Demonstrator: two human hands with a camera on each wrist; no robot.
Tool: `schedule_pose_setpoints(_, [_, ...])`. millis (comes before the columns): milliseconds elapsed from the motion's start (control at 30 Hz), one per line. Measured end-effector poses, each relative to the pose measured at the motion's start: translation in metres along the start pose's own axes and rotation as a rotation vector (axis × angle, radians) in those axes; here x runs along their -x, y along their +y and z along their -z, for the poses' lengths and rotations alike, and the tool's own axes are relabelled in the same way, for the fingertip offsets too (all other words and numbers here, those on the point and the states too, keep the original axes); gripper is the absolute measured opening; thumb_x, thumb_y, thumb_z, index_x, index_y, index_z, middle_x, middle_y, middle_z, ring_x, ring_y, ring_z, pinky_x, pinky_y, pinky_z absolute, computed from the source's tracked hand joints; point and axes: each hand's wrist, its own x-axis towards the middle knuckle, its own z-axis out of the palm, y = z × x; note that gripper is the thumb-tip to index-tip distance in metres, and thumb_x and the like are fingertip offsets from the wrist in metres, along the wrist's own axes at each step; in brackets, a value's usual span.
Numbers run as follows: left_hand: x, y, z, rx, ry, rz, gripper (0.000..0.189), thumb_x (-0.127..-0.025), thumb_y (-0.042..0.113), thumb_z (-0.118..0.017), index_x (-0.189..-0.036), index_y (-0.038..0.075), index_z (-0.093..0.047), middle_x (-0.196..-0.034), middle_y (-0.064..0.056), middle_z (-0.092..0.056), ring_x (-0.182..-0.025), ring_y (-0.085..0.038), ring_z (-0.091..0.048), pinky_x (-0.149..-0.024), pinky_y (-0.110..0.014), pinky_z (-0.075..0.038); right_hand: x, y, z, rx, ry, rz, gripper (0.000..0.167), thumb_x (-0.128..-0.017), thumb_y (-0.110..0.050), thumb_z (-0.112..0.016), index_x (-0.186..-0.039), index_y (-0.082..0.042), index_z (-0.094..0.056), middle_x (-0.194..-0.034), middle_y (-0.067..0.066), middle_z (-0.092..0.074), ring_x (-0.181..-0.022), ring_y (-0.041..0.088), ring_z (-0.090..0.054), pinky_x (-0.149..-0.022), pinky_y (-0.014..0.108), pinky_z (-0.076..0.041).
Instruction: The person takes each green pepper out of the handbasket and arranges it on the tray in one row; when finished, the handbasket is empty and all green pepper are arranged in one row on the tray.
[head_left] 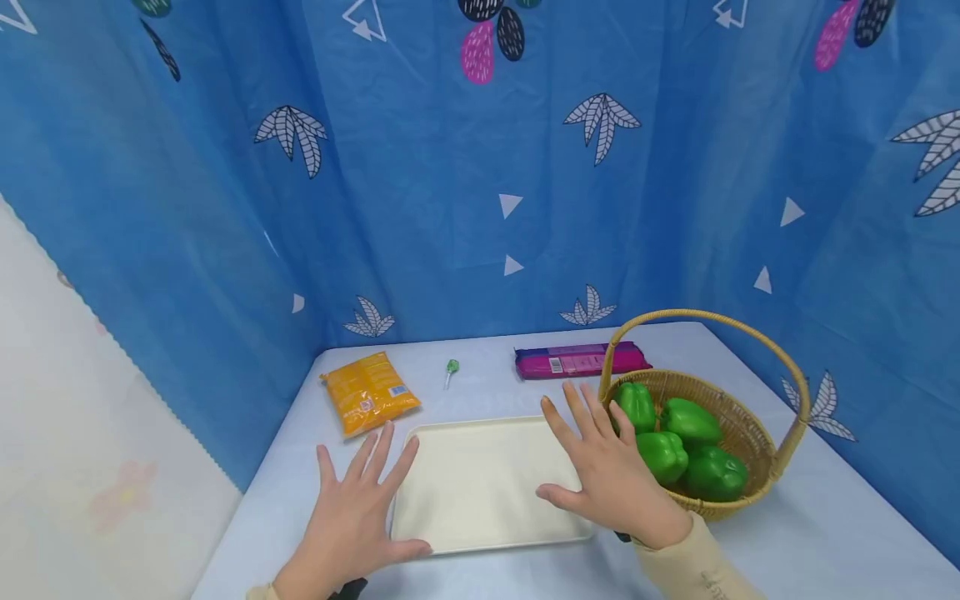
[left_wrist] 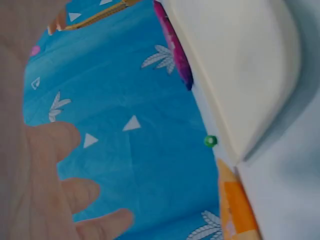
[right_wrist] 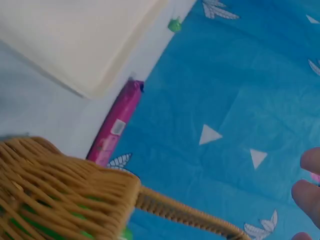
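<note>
In the head view my left hand (head_left: 350,515) hovers over the left end of a cream tray (head_left: 487,483), fingers spread and nothing held. My right hand (head_left: 603,473), also with fingers spread, is over the tray's right end, overlapping the near rim of a wicker basket (head_left: 761,433). Several green bell peppers (head_left: 690,422) lie in that basket. The left wrist view shows the left hand's fingers (left_wrist: 102,227) extended, away from the tray surface. Only a few fingertips (right_wrist: 307,197) of the right hand appear in the right wrist view.
Behind the tray's left corner lies an orange packet (head_left: 371,393). A green lollipop (head_left: 452,367) is near the table's back edge, with a long magenta packet (head_left: 573,361) to its right. The basket's tall handle (head_left: 720,318) arches up. A blue patterned curtain (head_left: 450,167) hangs behind the white table (head_left: 285,475).
</note>
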Motion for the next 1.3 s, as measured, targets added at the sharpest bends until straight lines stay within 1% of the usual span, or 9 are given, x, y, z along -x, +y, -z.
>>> schedule_pose_setpoints(100, [0.003,-0.001,-0.006,0.053,-0.114,0.056,0.131,-0.058,0.099,-0.062,-0.164,0.030,-0.027,-0.169,-0.011,-0.029,-0.125,-0.032,-0.061,-0.110,-0.088,-0.016,-0.006,0.013,0.011,-0.022,0.055,-0.031,0.107,-0.085,-0.071,-0.070,-0.166,-0.021,-0.022,-0.173,0.014,-0.011,-0.159,0.040,-0.006,-0.118,0.074,-0.013])
schedule_pose_setpoints(133, [0.004,-0.001,-0.007,0.075,-0.157,0.076,0.131,-0.058,0.099,-0.062,-0.164,0.029,-0.029,-0.167,-0.011,-0.033,-0.112,-0.028,-0.066,-0.111,-0.082,-0.028,-0.009,0.019,0.015,-0.033,0.090,-0.043,0.102,-0.085,-0.067,-0.072,-0.164,-0.018,-0.030,-0.170,0.016,-0.022,-0.157,0.041,-0.015,-0.116,0.074,-0.015])
schedule_pose_setpoints(233, [0.007,-0.004,-0.013,0.201,-0.282,0.146,0.130,-0.059,0.096,-0.066,-0.162,0.023,-0.036,-0.161,-0.011,-0.045,-0.080,-0.023,-0.069,-0.087,-0.059,-0.058,-0.018,0.044,0.025,-0.075,0.236,-0.091,0.070,-0.089,-0.051,-0.076,-0.143,-0.010,-0.059,-0.142,0.018,-0.057,-0.137,0.040,-0.044,-0.107,0.069,-0.029])
schedule_pose_setpoints(333, [0.010,-0.011,-0.022,0.339,-0.371,0.185,0.128,-0.060,0.093,-0.069,-0.158,0.015,-0.042,-0.154,-0.011,-0.054,-0.085,-0.026,-0.072,-0.067,-0.049,-0.061,-0.030,0.071,0.030,-0.168,0.409,-0.149,0.029,-0.093,-0.029,-0.075,-0.110,-0.006,-0.072,-0.106,0.014,-0.070,-0.104,0.035,-0.060,-0.090,0.061,-0.040])
schedule_pose_setpoints(433, [0.012,-0.018,-0.035,0.445,-0.407,0.166,0.127,-0.063,0.090,-0.070,-0.156,0.008,-0.044,-0.153,-0.012,-0.055,-0.119,-0.034,-0.068,-0.087,-0.058,-0.060,-0.041,0.094,0.028,-0.273,0.538,-0.216,0.014,-0.098,-0.018,-0.069,-0.095,-0.004,-0.072,-0.091,0.013,-0.070,-0.088,0.032,-0.061,-0.077,0.054,-0.046])
schedule_pose_setpoints(533, [0.013,-0.024,-0.047,0.521,-0.410,0.137,0.123,-0.068,0.086,-0.071,-0.157,0.007,-0.042,-0.154,-0.011,-0.053,-0.129,-0.036,-0.062,-0.096,-0.061,-0.056,-0.044,0.112,0.017,-0.377,0.586,-0.297,0.021,-0.102,-0.020,-0.062,-0.092,-0.004,-0.071,-0.091,0.014,-0.069,-0.083,0.029,-0.061,-0.070,0.045,-0.049])
schedule_pose_setpoints(767, [0.016,-0.035,-0.061,0.599,-0.357,0.103,0.112,-0.073,0.083,-0.069,-0.158,0.015,-0.043,-0.155,-0.005,-0.054,-0.134,-0.033,-0.059,-0.105,-0.057,-0.053,-0.027,0.130,-0.016,-0.448,0.502,-0.515,0.029,-0.105,-0.030,-0.055,-0.092,-0.009,-0.070,-0.092,0.010,-0.068,-0.074,0.019,-0.053,-0.060,0.030,-0.044])
schedule_pose_setpoints(1033, [0.014,-0.039,-0.060,0.600,-0.338,0.107,0.107,-0.074,0.083,-0.069,-0.156,0.017,-0.047,-0.152,-0.003,-0.057,-0.134,-0.030,-0.059,-0.108,-0.053,-0.052,-0.027,0.128,-0.020,-0.435,0.428,-0.481,0.028,-0.105,-0.026,-0.054,-0.099,-0.006,-0.072,-0.099,0.014,-0.069,-0.088,0.027,-0.060,-0.072,0.041,-0.049])
schedule_pose_setpoints(1300, [0.015,-0.041,-0.064,0.635,-0.342,0.121,0.105,-0.075,0.081,-0.071,-0.155,0.018,-0.048,-0.150,-0.004,-0.059,-0.133,-0.031,-0.060,-0.108,-0.054,-0.052,-0.028,0.130,-0.025,-0.402,0.117,-0.504,0.034,-0.104,-0.028,-0.056,-0.121,-0.002,-0.070,-0.128,0.025,-0.064,-0.116,0.045,-0.059,-0.091,0.064,-0.053])
